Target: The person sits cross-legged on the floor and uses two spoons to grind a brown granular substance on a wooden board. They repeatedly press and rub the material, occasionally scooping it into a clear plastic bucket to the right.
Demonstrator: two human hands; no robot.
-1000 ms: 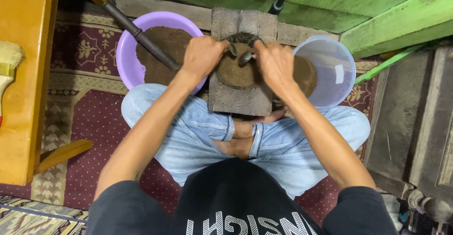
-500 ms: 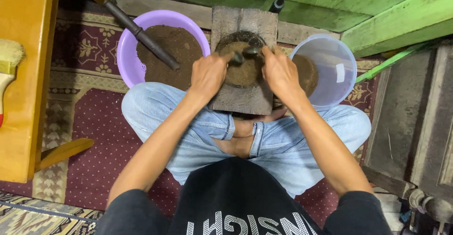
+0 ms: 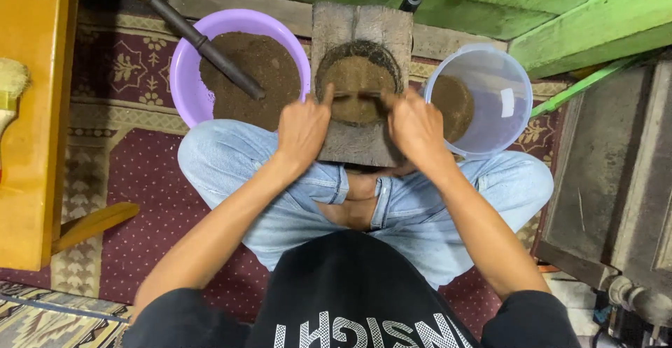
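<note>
Gritty brown mound [image 3: 355, 89] on rough grey block [image 3: 360, 23], thin stick [image 3: 357, 95] pinched between left hand [image 3: 302, 128] and right hand [image 3: 414, 125].

Slab's [image 3: 360, 26] near edge behind hands

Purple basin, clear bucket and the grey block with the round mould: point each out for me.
purple basin [image 3: 183, 82], head view, on its bare left inner wall.
clear bucket [image 3: 500, 75], head view, on its inner wall.
grey block [image 3: 360, 20], head view, on its top face.

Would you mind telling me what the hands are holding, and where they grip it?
Both the left hand and right hand pinch a thin stick by its ends, laid across the soil-filled mould.
</note>
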